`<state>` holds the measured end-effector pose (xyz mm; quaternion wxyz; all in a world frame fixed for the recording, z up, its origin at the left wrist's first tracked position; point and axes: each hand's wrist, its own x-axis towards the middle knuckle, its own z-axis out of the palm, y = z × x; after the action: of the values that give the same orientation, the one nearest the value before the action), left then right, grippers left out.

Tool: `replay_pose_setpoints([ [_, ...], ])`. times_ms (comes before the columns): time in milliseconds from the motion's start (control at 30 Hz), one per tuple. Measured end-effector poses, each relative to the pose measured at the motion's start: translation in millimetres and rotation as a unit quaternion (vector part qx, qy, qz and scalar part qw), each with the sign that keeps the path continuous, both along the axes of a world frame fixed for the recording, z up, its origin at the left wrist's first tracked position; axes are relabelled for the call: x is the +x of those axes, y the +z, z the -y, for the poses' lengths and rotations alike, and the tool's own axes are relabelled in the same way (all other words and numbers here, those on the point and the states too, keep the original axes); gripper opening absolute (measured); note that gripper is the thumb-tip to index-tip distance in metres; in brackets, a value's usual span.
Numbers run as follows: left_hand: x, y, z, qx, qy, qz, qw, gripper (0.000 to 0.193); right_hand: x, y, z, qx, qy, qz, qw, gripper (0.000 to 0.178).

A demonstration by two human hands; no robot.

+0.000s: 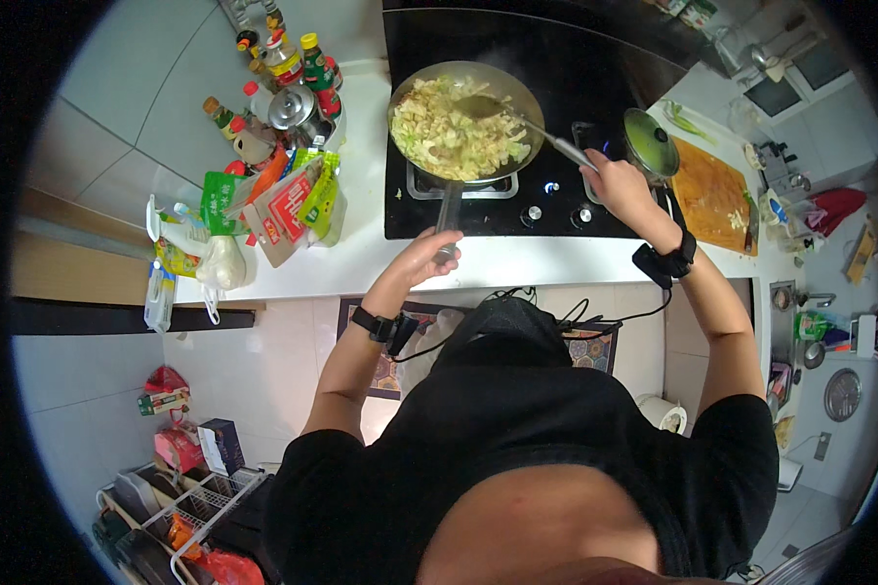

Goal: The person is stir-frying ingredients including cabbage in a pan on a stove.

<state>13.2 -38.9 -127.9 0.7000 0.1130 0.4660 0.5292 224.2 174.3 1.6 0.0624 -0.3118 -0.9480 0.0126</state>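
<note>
A wide wok (pixel 400 146) stands on the left burner of the black gas stove (pixel 556 219). Chopped pale-green cabbage (pixel 444 127) fills much of its bowl. My left hand (pixel 427 255) is closed round the wok's handle (pixel 450 210) near its end. With my right hand (pixel 618 185) I grip the grey handle of a spatula (pixel 556 141). Its metal head rests among the cabbage on the right side of the wok, and the cabbage partly hides it.
Right of the wok sits a lidded pot (pixel 651 146), then a wooden cutting board (pixel 712 195) with a knife (pixel 751 229). Bottles (pixel 317 68), a metal canister (pixel 295 109) and seasoning packets (pixel 281 210) crowd the left counter. Black cables (pixel 585 320) hang near the counter's front edge.
</note>
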Motion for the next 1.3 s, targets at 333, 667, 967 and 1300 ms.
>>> replay_pose_setpoints([
  [333,2,7,-2,-0.018,0.002,-0.013,1.0,0.021,-39,-68,-27,-0.132,-0.008,-0.117,0.984,0.026],
  [667,1,8,0,-0.011,0.003,0.001,1.0,0.025,6,68,-27,0.211,0.221,0.078,0.949,0.042],
  [967,3,6,-3,-0.011,0.006,0.003,1.0,0.025,-83,50,-71,0.321,0.436,0.091,0.836,0.063],
  [1300,7,6,-3,-0.027,0.021,0.015,0.999,0.026,-59,14,-42,0.167,0.176,0.104,0.964,0.049],
])
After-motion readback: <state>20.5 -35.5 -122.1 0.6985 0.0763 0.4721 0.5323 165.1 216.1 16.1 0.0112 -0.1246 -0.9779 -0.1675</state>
